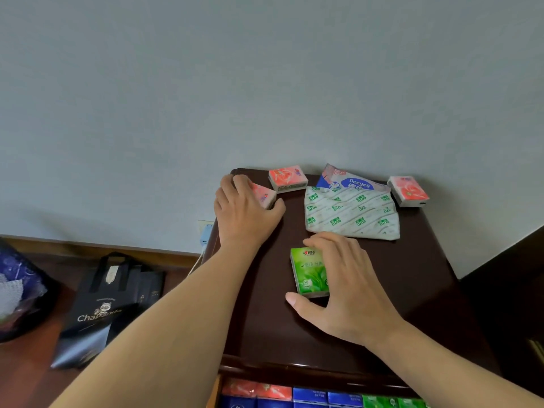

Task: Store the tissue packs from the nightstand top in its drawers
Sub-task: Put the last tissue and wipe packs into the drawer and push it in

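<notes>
Near the nightstand's back edge, a "Deeyeo" pack [354, 181] overlaps a "ROYO" pack [351, 213]; left hand [245, 212] grips a pink pack [264, 195], right hand [350, 285] clasps a green pack [309, 272].

Nightstand top [412, 275]: one tissue pack [309, 272] under the right hand [350, 287], another [265, 195] under the left hand [244, 210]. Beyond the right hand lies a flat wrapper [353, 216]; the open drawer [294, 396] lies nearer than both hands.

"Deeyeo" pack [350, 179], "ROYO" pack [351, 214]
</notes>
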`<action>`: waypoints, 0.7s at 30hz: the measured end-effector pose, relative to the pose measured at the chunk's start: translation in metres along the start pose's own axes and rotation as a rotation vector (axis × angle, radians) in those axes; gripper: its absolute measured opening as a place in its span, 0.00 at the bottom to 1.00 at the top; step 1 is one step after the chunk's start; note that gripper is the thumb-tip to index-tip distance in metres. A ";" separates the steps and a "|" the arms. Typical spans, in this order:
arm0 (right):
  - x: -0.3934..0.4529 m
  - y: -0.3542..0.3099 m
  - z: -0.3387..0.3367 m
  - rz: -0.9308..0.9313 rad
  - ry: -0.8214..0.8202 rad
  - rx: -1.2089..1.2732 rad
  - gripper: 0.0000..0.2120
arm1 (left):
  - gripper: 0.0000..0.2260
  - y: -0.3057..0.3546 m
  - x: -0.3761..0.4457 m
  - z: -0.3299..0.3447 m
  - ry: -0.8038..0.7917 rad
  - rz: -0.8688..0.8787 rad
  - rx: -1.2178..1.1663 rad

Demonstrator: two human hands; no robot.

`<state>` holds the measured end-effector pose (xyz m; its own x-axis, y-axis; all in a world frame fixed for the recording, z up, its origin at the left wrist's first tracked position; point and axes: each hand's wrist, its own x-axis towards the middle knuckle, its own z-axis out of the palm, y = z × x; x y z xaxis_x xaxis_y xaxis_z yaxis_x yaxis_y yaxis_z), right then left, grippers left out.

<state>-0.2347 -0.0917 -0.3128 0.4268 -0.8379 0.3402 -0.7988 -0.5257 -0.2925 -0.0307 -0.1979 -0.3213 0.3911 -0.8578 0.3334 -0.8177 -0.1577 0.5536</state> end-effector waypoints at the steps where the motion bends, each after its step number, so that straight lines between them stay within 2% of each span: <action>1: 0.000 0.000 0.000 0.005 -0.001 -0.008 0.41 | 0.30 -0.001 0.000 0.000 0.000 0.012 -0.041; 4: 0.000 0.001 0.002 0.012 0.004 -0.030 0.42 | 0.33 -0.007 0.001 0.003 -0.069 0.081 -0.086; 8: 0.000 0.000 0.002 0.012 0.000 -0.034 0.39 | 0.31 -0.013 -0.008 -0.005 -0.094 0.100 -0.043; 13: 0.000 -0.001 -0.001 0.024 -0.012 -0.023 0.35 | 0.23 -0.023 -0.050 -0.034 -0.057 -0.033 -0.108; 21: -0.007 -0.008 -0.004 0.122 -0.026 0.046 0.39 | 0.16 -0.023 -0.173 -0.111 0.053 -0.224 -0.387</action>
<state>-0.2333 -0.0810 -0.3096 0.3395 -0.8991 0.2763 -0.8251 -0.4257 -0.3714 -0.0328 0.0078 -0.3069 0.5699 -0.7954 0.2064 -0.4963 -0.1330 0.8579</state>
